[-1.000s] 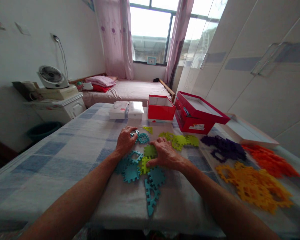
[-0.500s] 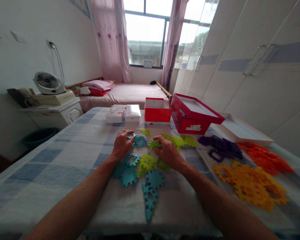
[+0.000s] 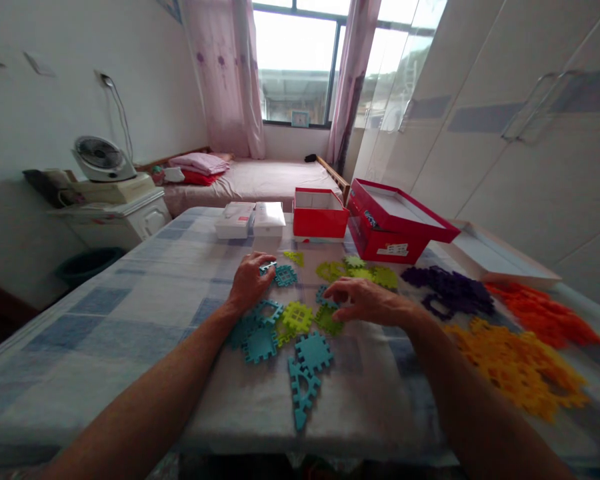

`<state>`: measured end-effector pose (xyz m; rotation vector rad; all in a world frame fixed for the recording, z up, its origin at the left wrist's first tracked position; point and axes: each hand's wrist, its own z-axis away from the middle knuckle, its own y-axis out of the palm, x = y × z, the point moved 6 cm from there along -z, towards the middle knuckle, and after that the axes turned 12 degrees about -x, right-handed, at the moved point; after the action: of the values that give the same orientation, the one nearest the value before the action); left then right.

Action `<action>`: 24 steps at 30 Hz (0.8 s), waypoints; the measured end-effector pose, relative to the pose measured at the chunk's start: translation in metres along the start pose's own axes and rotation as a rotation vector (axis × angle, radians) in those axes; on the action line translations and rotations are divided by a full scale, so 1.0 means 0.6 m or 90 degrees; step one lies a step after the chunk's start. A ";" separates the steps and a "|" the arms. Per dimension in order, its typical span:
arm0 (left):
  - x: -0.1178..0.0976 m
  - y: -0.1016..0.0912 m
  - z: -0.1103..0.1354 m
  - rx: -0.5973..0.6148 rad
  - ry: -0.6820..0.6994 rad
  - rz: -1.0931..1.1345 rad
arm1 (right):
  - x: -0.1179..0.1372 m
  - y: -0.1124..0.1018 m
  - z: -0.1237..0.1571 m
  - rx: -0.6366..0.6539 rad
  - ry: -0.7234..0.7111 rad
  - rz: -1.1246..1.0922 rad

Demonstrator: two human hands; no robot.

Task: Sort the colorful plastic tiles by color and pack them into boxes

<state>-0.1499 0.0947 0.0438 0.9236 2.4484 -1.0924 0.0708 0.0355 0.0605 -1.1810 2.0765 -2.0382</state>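
Observation:
Flat toothed puzzle tiles lie on a checked tablecloth (image 3: pixel 130 313). My left hand (image 3: pixel 249 282) rests palm down with curled fingers on teal tiles (image 3: pixel 284 275) at the middle of the table. My right hand (image 3: pixel 365 301) hovers low, fingers stretched out leftward, its tips over a small teal piece and a green tile (image 3: pixel 329 320). A lime tile (image 3: pixel 297 315) lies between the hands. More teal tiles (image 3: pixel 307 363) lie nearer to me.
Lime-green tiles (image 3: pixel 360 272), purple tiles (image 3: pixel 447 288), orange-red tiles (image 3: pixel 540 313) and yellow tiles (image 3: pixel 520 367) lie in heaps to the right. Two red boxes (image 3: pixel 320 223) (image 3: pixel 395 230) and white boxes (image 3: pixel 250 220) stand at the far edge. A white lid (image 3: pixel 500 257) lies far right.
My right hand has lifted off the green tiles and shifted right, its fingers spreading out. The lime tile beneath it is now uncovered. My left hand has stayed put.

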 end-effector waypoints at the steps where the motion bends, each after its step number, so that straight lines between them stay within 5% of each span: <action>1: -0.005 0.001 0.001 0.005 0.016 0.002 | 0.004 0.007 0.006 0.031 0.002 0.015; 7: -0.008 0.003 0.003 0.021 0.033 0.003 | 0.016 0.032 0.014 0.021 -0.024 0.103; 12: -0.003 0.002 0.000 0.016 0.018 0.006 | 0.027 0.019 0.010 -0.008 -0.021 0.082; 20: 0.006 0.002 -0.002 0.006 -0.028 0.028 | -0.049 -0.074 0.010 -0.325 0.154 0.281; 24: 0.025 -0.006 -0.008 -0.039 -0.107 0.063 | -0.036 -0.046 0.006 -0.281 0.125 0.245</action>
<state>-0.1636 0.1028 0.0411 0.8860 2.2634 -1.0128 0.1019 0.0468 0.0729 -0.5432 2.6830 -1.6287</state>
